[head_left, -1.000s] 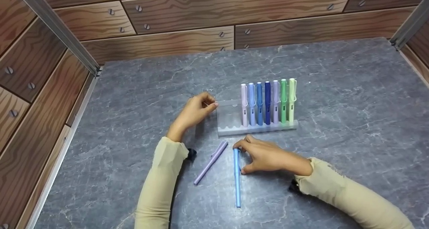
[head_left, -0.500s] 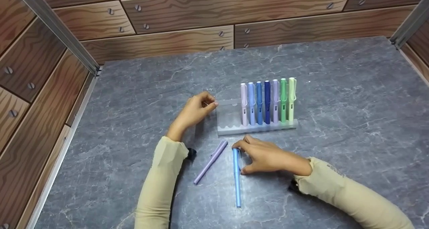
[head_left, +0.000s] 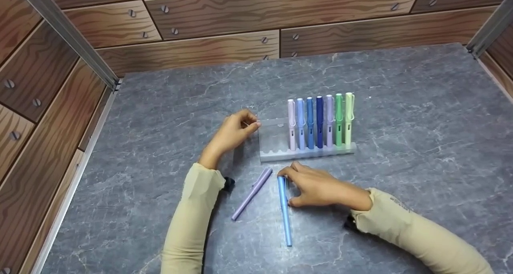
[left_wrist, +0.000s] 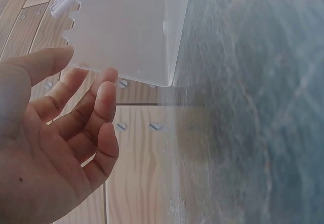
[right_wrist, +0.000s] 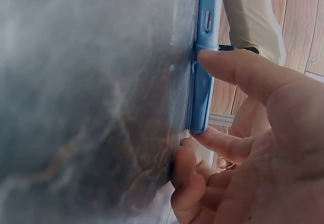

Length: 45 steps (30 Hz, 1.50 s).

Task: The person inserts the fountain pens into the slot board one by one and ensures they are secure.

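Note:
A clear pen stand [head_left: 276, 157] stands upright, with several capped pens in a row at its right part. My left hand [head_left: 234, 131] pinches the stand's left edge between thumb and fingers; in the left wrist view the thumb tip meets the clear panel [left_wrist: 126, 42]. A light blue pen [head_left: 285, 214] lies on the table in front of the stand. My right hand [head_left: 318, 186] holds it at the capped end, the index finger at the tip of the cap and the thumb near the clip. To its left lies a purple pen [head_left: 251, 194], untouched.
The grey marbled table [head_left: 180, 93] meets wood-patterned walls [head_left: 220, 13] at the back and sides. Notches at the stand's left part hold no pens. A dark blue pen [head_left: 320, 121] and a green pen [head_left: 339, 119] are among those standing.
The light blue pen has turned slightly, its near end shifting right under the right hand. Left hand, stand and purple pen stay where they were.

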Each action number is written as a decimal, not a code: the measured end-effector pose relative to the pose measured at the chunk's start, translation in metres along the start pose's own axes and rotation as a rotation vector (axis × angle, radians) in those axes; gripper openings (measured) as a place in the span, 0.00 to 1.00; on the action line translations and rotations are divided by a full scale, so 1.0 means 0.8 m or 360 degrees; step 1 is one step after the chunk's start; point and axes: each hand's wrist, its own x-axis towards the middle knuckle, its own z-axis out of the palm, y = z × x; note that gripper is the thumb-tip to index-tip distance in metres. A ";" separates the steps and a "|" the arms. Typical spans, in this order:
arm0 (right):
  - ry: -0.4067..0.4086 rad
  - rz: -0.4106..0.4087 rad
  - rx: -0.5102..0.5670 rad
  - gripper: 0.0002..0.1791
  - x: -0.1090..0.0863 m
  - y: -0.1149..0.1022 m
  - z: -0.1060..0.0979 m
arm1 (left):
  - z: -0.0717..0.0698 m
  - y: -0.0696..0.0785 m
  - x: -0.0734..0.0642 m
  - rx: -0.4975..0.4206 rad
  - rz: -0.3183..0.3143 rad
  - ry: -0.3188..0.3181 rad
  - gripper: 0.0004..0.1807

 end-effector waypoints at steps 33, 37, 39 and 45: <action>0.0071 -0.0083 0.0494 0.37 -0.009 0.011 -0.020 | 0.000 -0.001 0.001 -0.0025 0.0022 0.0012 0.12; 0.0105 -0.0123 0.0498 0.36 -0.010 0.013 -0.025 | 0.000 -0.001 0.000 -0.0019 0.0021 0.0008 0.12; 0.0126 -0.0140 0.0513 0.36 -0.011 0.013 -0.028 | 0.000 -0.001 0.000 -0.0022 0.0019 0.0002 0.12; 0.0164 -0.0188 0.0594 0.37 -0.013 0.014 -0.041 | 0.000 -0.002 0.001 -0.0030 -0.0002 0.0002 0.12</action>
